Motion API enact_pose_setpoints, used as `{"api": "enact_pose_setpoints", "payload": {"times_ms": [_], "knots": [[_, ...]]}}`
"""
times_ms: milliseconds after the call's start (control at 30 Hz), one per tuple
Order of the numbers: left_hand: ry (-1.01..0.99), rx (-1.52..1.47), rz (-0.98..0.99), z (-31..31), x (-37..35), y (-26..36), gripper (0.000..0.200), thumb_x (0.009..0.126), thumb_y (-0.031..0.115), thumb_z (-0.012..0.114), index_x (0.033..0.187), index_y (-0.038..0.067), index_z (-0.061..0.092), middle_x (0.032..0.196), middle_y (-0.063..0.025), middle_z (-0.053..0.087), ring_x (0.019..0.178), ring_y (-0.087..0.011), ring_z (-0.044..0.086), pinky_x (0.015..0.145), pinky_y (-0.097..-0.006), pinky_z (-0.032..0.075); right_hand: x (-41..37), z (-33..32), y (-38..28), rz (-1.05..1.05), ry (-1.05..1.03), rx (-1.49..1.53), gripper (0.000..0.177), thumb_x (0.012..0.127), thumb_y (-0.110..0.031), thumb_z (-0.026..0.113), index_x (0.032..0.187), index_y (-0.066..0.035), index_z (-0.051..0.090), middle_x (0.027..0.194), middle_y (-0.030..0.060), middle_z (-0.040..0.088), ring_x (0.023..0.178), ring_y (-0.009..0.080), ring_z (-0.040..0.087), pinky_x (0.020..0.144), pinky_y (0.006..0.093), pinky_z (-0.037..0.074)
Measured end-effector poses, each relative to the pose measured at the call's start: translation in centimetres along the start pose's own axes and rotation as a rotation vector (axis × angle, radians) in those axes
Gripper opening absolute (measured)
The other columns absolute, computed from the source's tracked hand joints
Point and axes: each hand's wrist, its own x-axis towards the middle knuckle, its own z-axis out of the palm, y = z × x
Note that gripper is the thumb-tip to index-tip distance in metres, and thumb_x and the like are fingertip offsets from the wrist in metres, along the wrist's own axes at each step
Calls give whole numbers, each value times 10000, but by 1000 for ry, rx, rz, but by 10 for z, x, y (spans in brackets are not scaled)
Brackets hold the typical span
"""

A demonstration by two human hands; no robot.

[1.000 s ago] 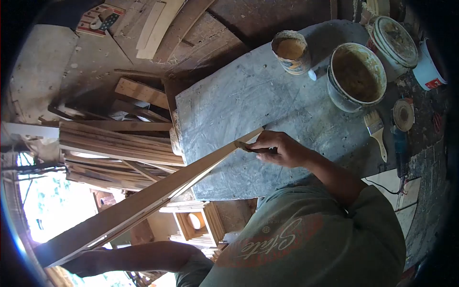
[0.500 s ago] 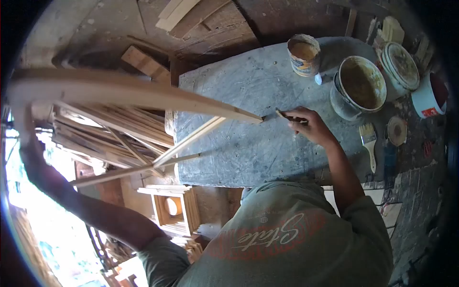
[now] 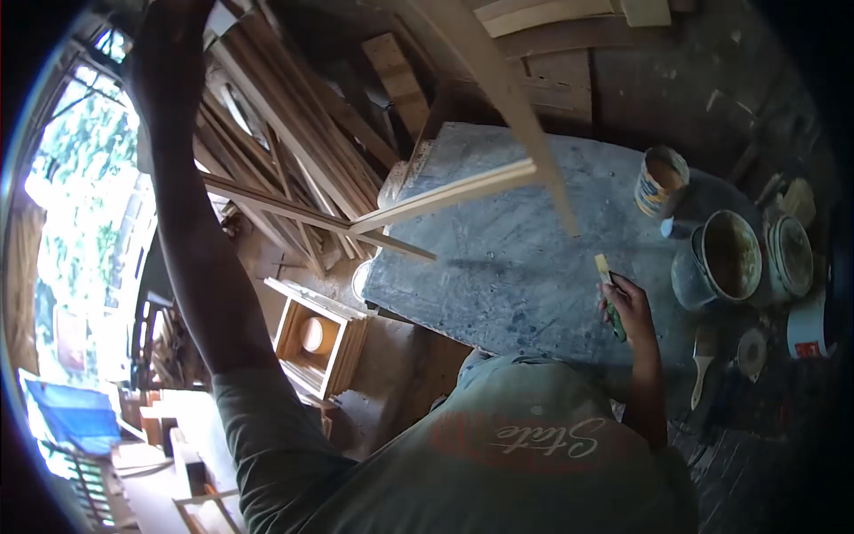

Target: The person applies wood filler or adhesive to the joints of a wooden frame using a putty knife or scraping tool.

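My right hand (image 3: 630, 307) is closed around a small tool (image 3: 604, 267) with a pale, flat tip and a green handle, over the grey tabletop (image 3: 498, 303). A wooden frame (image 3: 516, 93) slants down from the top edge, its long bar ending just above and left of that tool. Its thinner crosspieces (image 3: 449, 192) meet over the table's left side. My left hand (image 3: 178, 22) is raised at the upper left, dark and cut by the view's edge. Its fingers are hidden, so any hold on the frame cannot be made out.
On the table's right stand a can (image 3: 661, 182), a bucket (image 3: 731, 258) of brownish paste, a lidded tub (image 3: 790, 256) and a brush (image 3: 703, 365). Long wood strips (image 3: 285, 107) lean at the left. Stacked square frames (image 3: 313, 343) stand below them.
The view has shifted and turned. The wooden frame now stands more steeply, with my left hand higher up. The tool in my right hand has turned tip up, farther from the frame's end.
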Motion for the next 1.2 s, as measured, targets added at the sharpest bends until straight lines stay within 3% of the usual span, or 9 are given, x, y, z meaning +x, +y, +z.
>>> {"api": "enact_pose_setpoints", "payload": {"times_ms": [100, 133, 167, 233, 300, 433, 633, 867, 1200], "knots": [[69, 153, -251, -16, 2, -38, 442, 992, 491, 422, 1210, 158, 615, 1046, -160, 657, 980, -380, 626, 829, -478, 482, 1, -10, 0, -5, -50, -50, 238, 921, -163, 644, 1094, 0, 636, 902, 56, 652, 672, 95, 591, 565, 256, 483], [36, 193, -99, -23, 2, -48, 592, 920, 598, 497, 1090, 52, 652, 1093, -191, 663, 992, -369, 652, 844, -494, 493, 3, -11, -3, -13, -48, -45, 223, 921, -162, 639, 1077, -3, 633, 903, 57, 650, 665, 95, 588, 571, 258, 485], [-8, 233, -107, -22, -4, -68, 649, 913, 641, 462, 1055, 39, 656, 1051, -206, 664, 977, -387, 647, 840, -495, 488, 3, -12, -6, -19, -44, -41, 209, 920, -162, 634, 1059, -6, 631, 903, 58, 649, 658, 95, 586, 578, 260, 486], [-84, 231, -290, -5, -22, -108, 754, 889, 726, 400, 1015, 31, 664, 976, -227, 667, 965, -415, 639, 836, -506, 476, 0, -12, -10, -28, -8, 4, 196, 924, -164, 620, 1043, -8, 623, 913, 60, 648, 645, 99, 581, 582, 265, 485], [-176, 68, -649, 12, -44, -116, 826, 863, 795, 339, 988, 53, 680, 919, -232, 678, 980, -422, 638, 844, -533, 456, -3, -12, -16, -43, 59, 77, 198, 932, -169, 603, 1047, -8, 614, 933, 63, 649, 634, 105, 578, 576, 270, 481], [-378, 69, -695, 77, -124, -135, 815, 875, 784, 319, 985, 68, 693, 1000, -254, 674, 1019, -436, 634, 848, -550, 487, -21, -18, -38, -82, 176, 71, 198, 943, -172, 581, 1057, -12, 602, 966, 67, 650, 636, 113, 573, 564, 276, 471], [-741, 15, -861, 157, -260, -58, 804, 854, 783, 369, 1093, 79, 678, 1047, -247, 674, 1054, -444, 620, 858, -548, 492, -55, -32, -55, -180, 426, 44, 231, 939, -186, 611, 1085, -7, 606, 976, 77, 666, 639, 113, 567, 545, 281, 449], [-1066, -43, -958, 219, -387, 0, 777, 852, 775, 381, 1094, 109, 699, 1116, -206, 673, 1062, -407, 630, 851, -515, 506, -77, 1, -45, 11, 492, -10, 219, 935, -173, 619, 1081, -10, 616, 947, 79, 680, 644, 116, 586, 540, 269, 456], [-1234, -227, -962, 336, -510, 41, 730, 884, 713, 432, 1012, 53, 715, 1006, -239, 691, 971, -435, 656, 817, -528, 509, -53, 94, -19, 204, 419, -233, 194, 954, -177, 595, 1026, 3, 616, 898, 51, 656, 648, 106, 586, 536, 274, 462]]}}
